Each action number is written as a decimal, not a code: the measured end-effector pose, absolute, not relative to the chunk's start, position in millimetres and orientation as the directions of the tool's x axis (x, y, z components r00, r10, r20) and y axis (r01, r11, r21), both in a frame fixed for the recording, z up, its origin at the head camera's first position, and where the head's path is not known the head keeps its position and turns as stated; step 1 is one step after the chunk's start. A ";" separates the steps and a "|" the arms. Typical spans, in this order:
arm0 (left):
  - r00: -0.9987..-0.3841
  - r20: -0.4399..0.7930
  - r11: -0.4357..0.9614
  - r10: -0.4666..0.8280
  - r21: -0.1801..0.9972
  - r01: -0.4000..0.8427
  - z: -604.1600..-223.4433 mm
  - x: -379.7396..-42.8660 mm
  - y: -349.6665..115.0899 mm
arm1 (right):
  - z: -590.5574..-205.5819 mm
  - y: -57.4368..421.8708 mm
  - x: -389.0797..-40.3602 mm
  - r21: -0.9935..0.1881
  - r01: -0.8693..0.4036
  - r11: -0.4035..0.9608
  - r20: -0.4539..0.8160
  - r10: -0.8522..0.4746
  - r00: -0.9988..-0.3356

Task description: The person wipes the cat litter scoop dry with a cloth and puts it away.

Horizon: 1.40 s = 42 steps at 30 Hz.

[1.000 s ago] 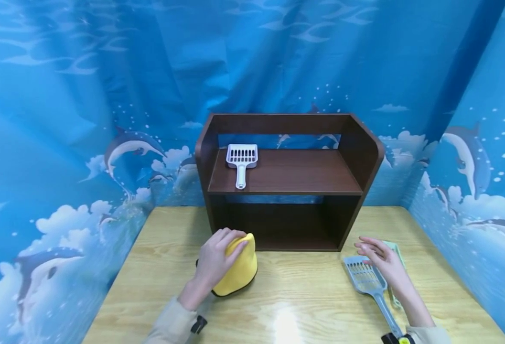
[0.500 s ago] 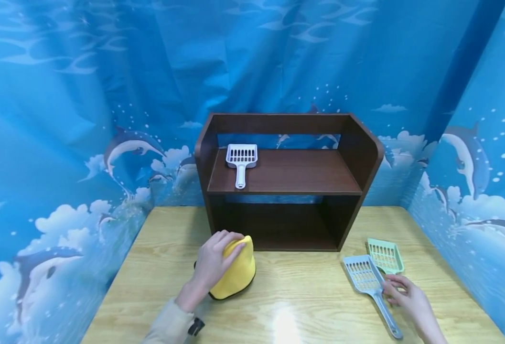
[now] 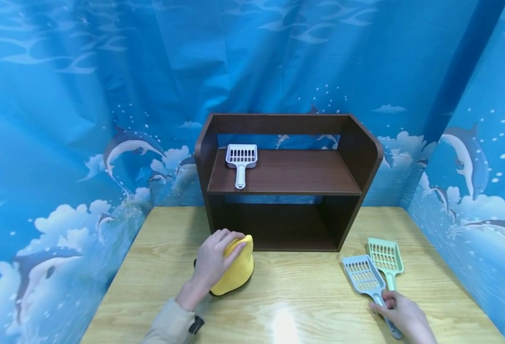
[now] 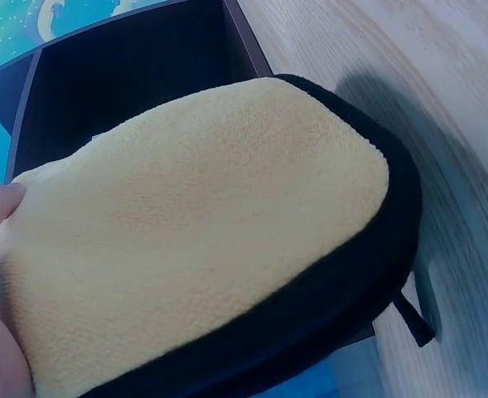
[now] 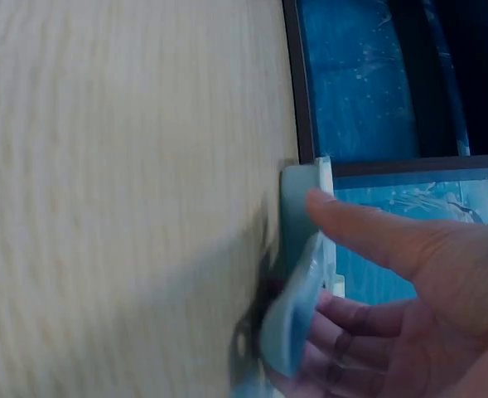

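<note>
My left hand (image 3: 214, 258) grips the top of a yellow fleecy cloth (image 3: 235, 273) with black edging, held in front of the shelf's lower left. In the left wrist view this cloth (image 4: 202, 215) fills the middle, and part of my hand shows at the left edge. My right hand (image 3: 407, 317) has its thumb and fingers around the handle of a grey-blue litter scoop (image 3: 364, 274), which lies on the table. Just beyond it, a pale green litter scoop (image 3: 384, 254) lies with its handle partly hidden behind my hand and the blue scoop.
A dark brown two-tier shelf (image 3: 304, 174) stands at the table's back. A white litter scoop (image 3: 241, 160) rests on its upper tier, at the left, handle forward. Blue dolphin-print curtains (image 3: 252, 62) enclose the wooden table (image 3: 308, 296).
My right hand has come back from above the scoop heads toward the table's front and taken the blue scoop's handle. The left hand and yellow cloth have barely shifted.
</note>
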<state>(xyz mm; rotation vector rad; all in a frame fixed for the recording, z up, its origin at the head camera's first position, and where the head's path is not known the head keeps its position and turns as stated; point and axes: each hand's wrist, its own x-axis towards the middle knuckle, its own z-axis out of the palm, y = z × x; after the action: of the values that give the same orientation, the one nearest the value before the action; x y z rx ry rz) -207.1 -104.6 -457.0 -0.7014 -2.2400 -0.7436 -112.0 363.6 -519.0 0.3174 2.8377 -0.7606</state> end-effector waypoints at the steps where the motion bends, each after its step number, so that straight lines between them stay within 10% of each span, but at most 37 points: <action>1: -0.630 0.726 0.700 0.276 0.298 0.649 -456.8 -207.2 -104.6 | -519.8 362.5 -112.2 -0.460 0.240 0.855 -0.220 0.152 -0.964; 15: -0.619 0.724 0.727 0.305 0.242 0.642 -455.6 -208.2 -105.9 | -524.2 341.2 -108.6 -0.778 0.284 0.560 -0.269 0.110 -0.957; 42: -0.638 0.717 0.718 0.282 0.284 0.636 -454.6 -209.1 -107.8 | -496.1 263.8 -151.1 -0.954 0.164 0.250 -0.214 -0.190 -0.958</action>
<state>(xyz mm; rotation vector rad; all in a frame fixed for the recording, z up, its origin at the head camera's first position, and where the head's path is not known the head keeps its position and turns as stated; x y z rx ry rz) -209.1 -107.8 -454.6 -0.6928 -2.2589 -0.6954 -151.1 263.8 -496.1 -0.0239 2.2400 -1.7654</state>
